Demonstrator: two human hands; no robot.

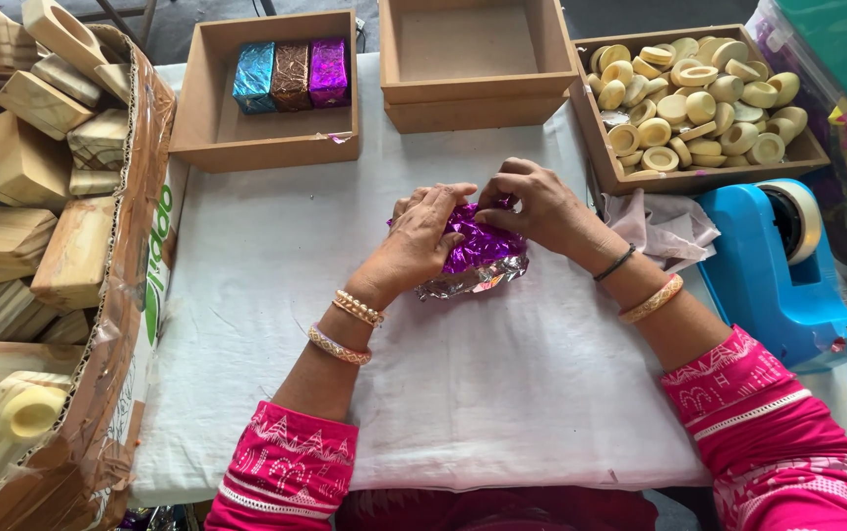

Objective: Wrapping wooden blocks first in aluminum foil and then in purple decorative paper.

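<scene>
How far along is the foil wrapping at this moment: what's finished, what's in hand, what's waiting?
Done: three foil-wrapped blocks, blue, brown and purple, sit in the shallow wooden tray. In hand: the left hand and right hand press purple foil around a piece on the white cloth. Left: a cardboard box of bare wooden blocks.

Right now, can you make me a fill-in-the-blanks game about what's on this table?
1. Both hands, left hand and right hand, press on a bundle of ____ foil.
2. The wooden box holds ____ wrapped blocks.
3. The tape dispenser is ____.

Missing words: purple; three; blue
</scene>
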